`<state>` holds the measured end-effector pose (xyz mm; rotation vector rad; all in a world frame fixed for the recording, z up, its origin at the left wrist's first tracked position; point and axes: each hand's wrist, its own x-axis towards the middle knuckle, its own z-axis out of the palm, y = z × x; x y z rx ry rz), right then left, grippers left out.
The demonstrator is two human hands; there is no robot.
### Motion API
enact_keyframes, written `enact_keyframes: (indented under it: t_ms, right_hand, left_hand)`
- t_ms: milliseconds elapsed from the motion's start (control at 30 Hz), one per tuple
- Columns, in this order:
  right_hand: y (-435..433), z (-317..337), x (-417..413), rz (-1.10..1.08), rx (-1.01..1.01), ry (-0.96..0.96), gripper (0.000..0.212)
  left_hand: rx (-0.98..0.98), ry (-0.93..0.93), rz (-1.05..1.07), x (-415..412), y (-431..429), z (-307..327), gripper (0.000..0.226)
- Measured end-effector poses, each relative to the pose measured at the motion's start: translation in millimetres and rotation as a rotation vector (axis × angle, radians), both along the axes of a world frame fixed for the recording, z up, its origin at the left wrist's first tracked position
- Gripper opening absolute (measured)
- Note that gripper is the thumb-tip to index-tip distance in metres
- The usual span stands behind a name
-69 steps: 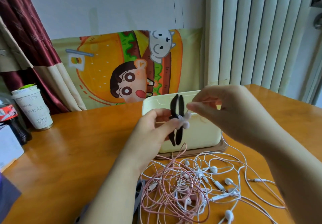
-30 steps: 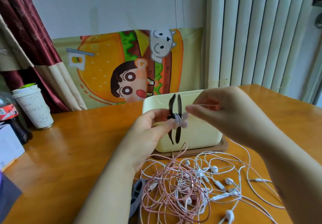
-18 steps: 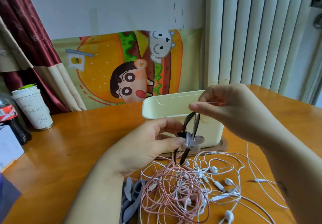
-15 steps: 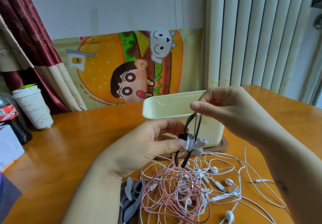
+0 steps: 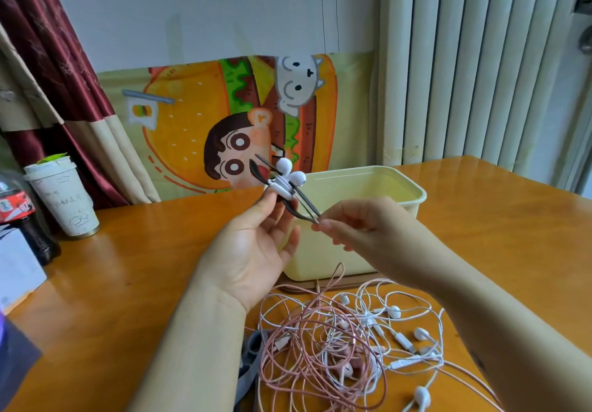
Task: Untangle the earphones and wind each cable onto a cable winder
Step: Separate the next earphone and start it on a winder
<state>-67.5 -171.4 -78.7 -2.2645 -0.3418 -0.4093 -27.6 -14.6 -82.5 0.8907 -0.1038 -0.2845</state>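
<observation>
Black winder (image 5: 306, 201) wound with white earphones (image 5: 283, 165), held in left hand (image 5: 253, 251), right hand (image 5: 362, 229) pinching tip

The black winder (image 5: 306, 202) (earbuds (image 5: 298, 177) bunched at its middle) rises from in front of the yellow box (image 5: 413, 192) to above its left rim, tilted; the left hand (image 5: 256, 251) turns palm-up; the right hand (image 5: 362, 229) pinches its lower tip.

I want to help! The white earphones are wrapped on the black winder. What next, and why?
Probably drop the winder into the yellow box: the white earphones look fully wound, left hand and right hand hold it, and a tangle waits.
</observation>
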Motion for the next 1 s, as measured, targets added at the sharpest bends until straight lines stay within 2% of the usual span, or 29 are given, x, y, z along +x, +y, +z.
enact_keyframes:
  t_ms: [133, 267, 400, 533, 667, 833, 900, 1000]
  right_hand:
    - [3.4, 4.6, -6.4, -0.034, -0.124, -0.071, 0.021]
    - [4.7, 11.3, -12.8, -0.032, -0.216, -0.153, 0.020]
    - [-5.4, 22.1, -19.2, -0.081, -0.223, -0.235, 0.016]
    - [-15.1, 29.5, -23.7, -0.147, -0.188, -0.301, 0.010]
    - [-22.0, 28.8, -19.1, -0.149, -0.101, -0.308, 0.030]
    - [-30.0, 21.6, -9.1, -0.013, 0.304, -0.144, 0.050]
    - [-31.4, 15.4, -2.9, 0.034, 0.427, -0.051, 0.050]
    - [-19.4, 0.5, 8.0, 0.094, 0.507, 0.071, 0.039]
  left_hand:
    - [0.068, 0.020, 0.104, 2.9, -1.3, -4.4, 0.008]
    - [0.410, -0.247, 0.168, -0.8, -5.1, -7.9, 0.018]
    - [0.679, -0.441, 0.121, -4.9, -3.8, -8.5, 0.010]
    - [0.800, -0.557, -0.042, -9.0, -2.5, -6.7, 0.045]
    - [0.811, -0.610, -0.193, -12.0, -1.4, -4.9, 0.043]
    - [0.680, -0.577, -0.366, -8.7, 8.3, -6.7, 0.038]
    - [0.606, -0.570, -0.407, -8.8, 10.6, -6.9, 0.040]
    - [0.455, -0.543, -0.415, -6.0, 9.4, -7.8, 0.049]
